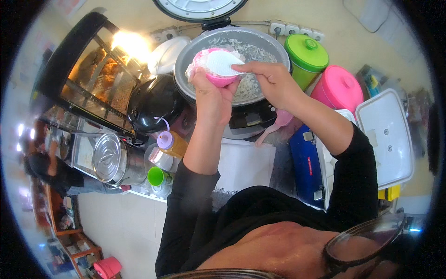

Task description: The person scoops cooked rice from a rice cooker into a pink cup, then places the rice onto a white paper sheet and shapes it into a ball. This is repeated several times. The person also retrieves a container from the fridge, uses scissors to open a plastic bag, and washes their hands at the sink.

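My left hand (212, 87) holds a pink bowl (222, 81) lined with clear plastic film, above the open rice cooker (180, 66). In my right hand (271, 82) is a white rice paddle (223, 62), its dimpled blade flat over the rice in the bowl. The blade hides most of that rice. Below, cooked rice (249, 89) lies in the cooker's grey inner pot and clings to its wall. The cooker's lid (200, 7) is raised at the back. A pink ladle-like utensil (275, 127) lies in front of the cooker, beneath my right forearm.
A lit glass food warmer (101, 73) stands at left, near a steel pot (134, 167), a sauce bottle (174, 143) and a green cup (156, 176). Green (306, 52) and pink (338, 87) lidded containers and an open blue cooler box (305, 164) are right. White paper (247, 162) lies in front. Another person (57, 171) is far left.
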The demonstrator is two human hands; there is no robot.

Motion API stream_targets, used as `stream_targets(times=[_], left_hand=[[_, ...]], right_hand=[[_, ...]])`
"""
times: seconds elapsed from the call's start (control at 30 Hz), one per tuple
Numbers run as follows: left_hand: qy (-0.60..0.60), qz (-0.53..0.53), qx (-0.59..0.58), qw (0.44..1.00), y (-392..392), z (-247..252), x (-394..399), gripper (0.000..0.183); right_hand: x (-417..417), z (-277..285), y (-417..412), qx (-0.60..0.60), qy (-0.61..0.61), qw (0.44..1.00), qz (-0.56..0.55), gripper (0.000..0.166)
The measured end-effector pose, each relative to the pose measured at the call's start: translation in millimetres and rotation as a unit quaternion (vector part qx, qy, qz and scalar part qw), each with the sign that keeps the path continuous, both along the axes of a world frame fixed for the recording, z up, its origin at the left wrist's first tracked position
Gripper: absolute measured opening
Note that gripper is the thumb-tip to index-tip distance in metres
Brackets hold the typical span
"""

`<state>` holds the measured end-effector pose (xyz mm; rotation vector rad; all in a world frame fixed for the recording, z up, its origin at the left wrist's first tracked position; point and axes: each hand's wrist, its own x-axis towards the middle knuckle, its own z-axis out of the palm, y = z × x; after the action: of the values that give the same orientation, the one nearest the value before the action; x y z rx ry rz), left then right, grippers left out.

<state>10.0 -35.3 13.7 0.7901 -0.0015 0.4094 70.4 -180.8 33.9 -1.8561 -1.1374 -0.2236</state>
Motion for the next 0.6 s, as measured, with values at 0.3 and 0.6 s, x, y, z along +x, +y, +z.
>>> stream_targets(times=[0.3, 0.6], left_hand=[[-0.001, 0.02, 0.102, 0.995, 16.0, 1.8, -12.4, 0.058], [-0.078, -0.04, 0.034, 0.996, 27.7, 5.8, -77.7, 0.068]], right_hand=[[0.4, 43.4, -1.6, -0.15, 0.087, 0.985, 0.008, 0.035], [52.3, 24.8, -9.3, -0.186, -0.23, 0.913, -0.281, 0.032]])
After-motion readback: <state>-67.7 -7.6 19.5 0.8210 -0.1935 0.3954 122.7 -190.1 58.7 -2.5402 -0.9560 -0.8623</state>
